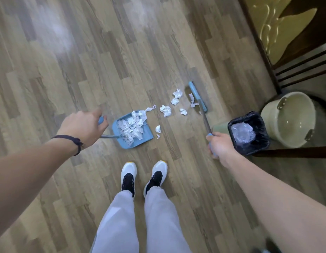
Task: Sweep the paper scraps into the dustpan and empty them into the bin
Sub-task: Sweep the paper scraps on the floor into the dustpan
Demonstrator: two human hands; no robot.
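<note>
Several scraps (165, 110) between dustpan (133, 129), broom (197, 96).

wood-look floor (122, 52) | cream bucket (288, 119) beside dark chair (304, 57), possibly wooden | white shoes (128, 177)

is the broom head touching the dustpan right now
Apart. The head view shows the broom head well off from the dustpan, with bare floor and loose paper scraps lying between them.
</note>
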